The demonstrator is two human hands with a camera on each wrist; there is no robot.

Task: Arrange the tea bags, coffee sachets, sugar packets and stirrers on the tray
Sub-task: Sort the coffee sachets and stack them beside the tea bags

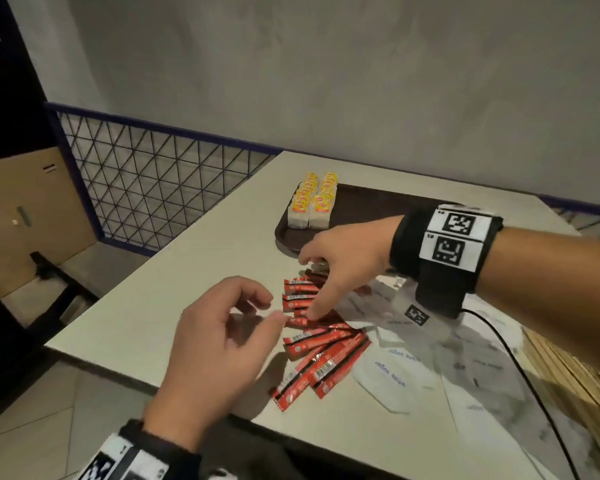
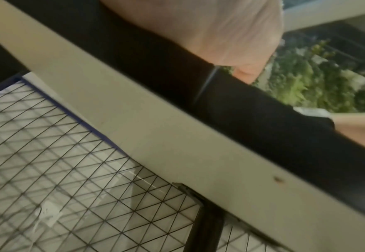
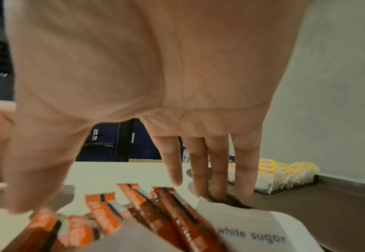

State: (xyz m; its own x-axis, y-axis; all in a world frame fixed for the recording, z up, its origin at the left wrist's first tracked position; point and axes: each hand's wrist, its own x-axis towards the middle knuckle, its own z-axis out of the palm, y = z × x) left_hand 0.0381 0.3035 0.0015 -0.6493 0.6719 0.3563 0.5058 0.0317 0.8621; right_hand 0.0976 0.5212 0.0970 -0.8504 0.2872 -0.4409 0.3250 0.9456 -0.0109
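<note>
The left hand (image 1: 219, 344) hovers at the near table (image 1: 174, 282) edge with fingers loosely curled, thumb and forefinger apart, holding nothing; its thumb tip sits just beside the nearest sachets (image 1: 321, 358). These red sachets lie in a loose fan on the table, some overlapping. To their right spread white sugar packets (image 1: 392, 375), one printed "white sugar" (image 3: 250, 236), and further right a bundle of wooden stirrers (image 1: 575, 379) at the picture's edge. Beyond the left hand, the right hand (image 1: 340, 265) reaches down over the far end of the sachets with fingers spread wide and straight; its fingertips (image 3: 245, 187) come down by the near rim of the tray (image 1: 368, 206), gripping nothing that I can see. On the tray's far left corner stand two rows of yellow-tagged tea bags (image 1: 314, 200), upright and touching.
</note>
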